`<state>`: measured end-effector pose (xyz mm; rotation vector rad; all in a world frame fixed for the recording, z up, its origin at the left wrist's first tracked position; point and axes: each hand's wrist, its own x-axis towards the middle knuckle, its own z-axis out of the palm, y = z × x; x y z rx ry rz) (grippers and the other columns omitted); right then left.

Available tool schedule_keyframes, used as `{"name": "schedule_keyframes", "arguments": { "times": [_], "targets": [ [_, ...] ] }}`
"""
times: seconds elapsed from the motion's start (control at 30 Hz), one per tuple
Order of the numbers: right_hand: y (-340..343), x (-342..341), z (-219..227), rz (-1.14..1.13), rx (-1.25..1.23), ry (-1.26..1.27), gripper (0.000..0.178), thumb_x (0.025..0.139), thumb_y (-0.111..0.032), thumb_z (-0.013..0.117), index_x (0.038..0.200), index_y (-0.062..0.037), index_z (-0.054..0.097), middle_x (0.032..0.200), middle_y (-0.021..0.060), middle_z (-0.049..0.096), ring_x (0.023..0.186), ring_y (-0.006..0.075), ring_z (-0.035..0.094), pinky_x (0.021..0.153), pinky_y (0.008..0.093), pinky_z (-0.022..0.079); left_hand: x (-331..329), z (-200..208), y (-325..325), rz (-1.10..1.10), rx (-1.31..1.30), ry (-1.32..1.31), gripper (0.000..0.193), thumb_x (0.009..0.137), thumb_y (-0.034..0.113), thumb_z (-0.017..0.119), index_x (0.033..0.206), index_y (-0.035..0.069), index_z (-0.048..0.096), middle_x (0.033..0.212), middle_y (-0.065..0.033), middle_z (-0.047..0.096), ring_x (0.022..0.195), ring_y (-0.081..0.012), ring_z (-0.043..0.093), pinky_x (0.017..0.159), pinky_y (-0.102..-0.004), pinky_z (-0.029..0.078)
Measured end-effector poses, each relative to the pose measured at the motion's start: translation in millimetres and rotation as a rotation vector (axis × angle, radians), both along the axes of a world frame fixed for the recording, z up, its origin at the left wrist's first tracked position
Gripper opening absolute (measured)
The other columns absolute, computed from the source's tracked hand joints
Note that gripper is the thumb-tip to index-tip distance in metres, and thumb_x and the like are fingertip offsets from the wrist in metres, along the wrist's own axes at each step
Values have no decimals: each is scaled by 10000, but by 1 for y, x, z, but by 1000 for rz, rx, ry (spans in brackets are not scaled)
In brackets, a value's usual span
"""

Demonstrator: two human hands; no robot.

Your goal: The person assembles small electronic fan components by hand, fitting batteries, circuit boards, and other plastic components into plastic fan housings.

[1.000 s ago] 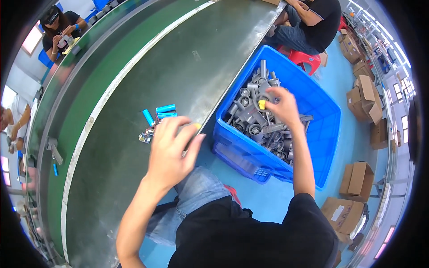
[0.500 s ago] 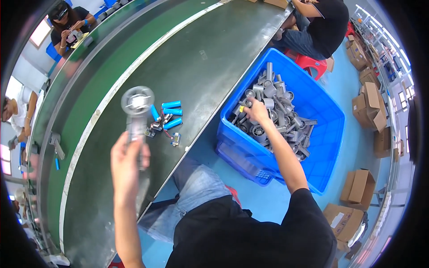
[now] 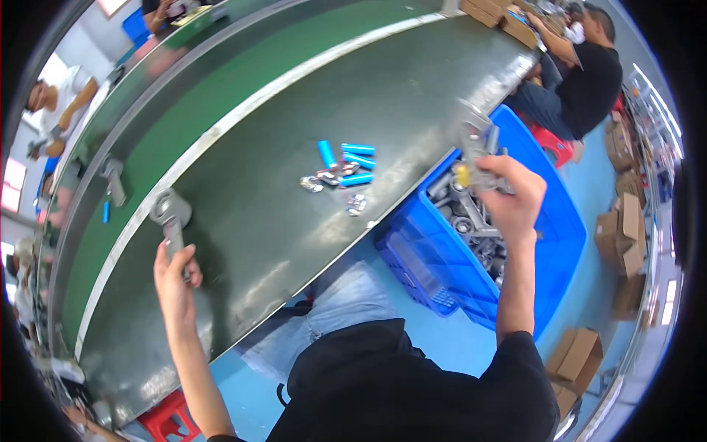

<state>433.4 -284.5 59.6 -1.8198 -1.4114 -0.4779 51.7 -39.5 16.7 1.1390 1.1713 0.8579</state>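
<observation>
My left hand (image 3: 177,283) is closed round the handle of a grey handheld fan (image 3: 171,210), its round head pointing away from me over the table's left part. Above the near rim of the blue bin (image 3: 563,221), my right hand (image 3: 514,193) grips another grey fan housing (image 3: 477,136), smeared by motion. A small yellow patch (image 3: 462,174) shows at that hand's fingertips. Many similar grey fan housings (image 3: 471,217) lie heaped in the bin. On the dark green table, between my hands, sit several blue battery cells (image 3: 359,161) with small circuit boards (image 3: 356,205) and wires.
Beyond a pale strip (image 3: 213,136) runs a green conveyor, carrying a grey fan part (image 3: 113,180) and a blue cell (image 3: 106,212). A person in black (image 3: 589,85) sits at the far right by cardboard boxes (image 3: 519,28). Open cartons (image 3: 574,361) line the right side.
My right hand has come up out of the heap with a grey fan housing. My left hand has lowered its fan leftward toward the table. The view has shifted too.
</observation>
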Motion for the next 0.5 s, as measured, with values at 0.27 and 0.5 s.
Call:
{"name": "schedule_keyframes", "arguments": {
  "times": [0.27,0.5],
  "targets": [
    [171,-71,-44,576,-294,-341,428,671,-6,636,1085,-103,590,930,77,647,797,281,662,611,407,547,35,5,-29,-63,-77,-77,390,906,199,661,1194,44,447,653,-5,489,467,-81,433,423,-229,328],
    [161,-96,-34,522,-369,-105,427,747,-21,612,1167,-98,608,950,81,636,818,271,640,665,371,541,11,3,-31,-297,-78,226,811,918,248,645,1489,-72,165,745,-82,639,547,-118,577,484,-244,454]
  ]
}}
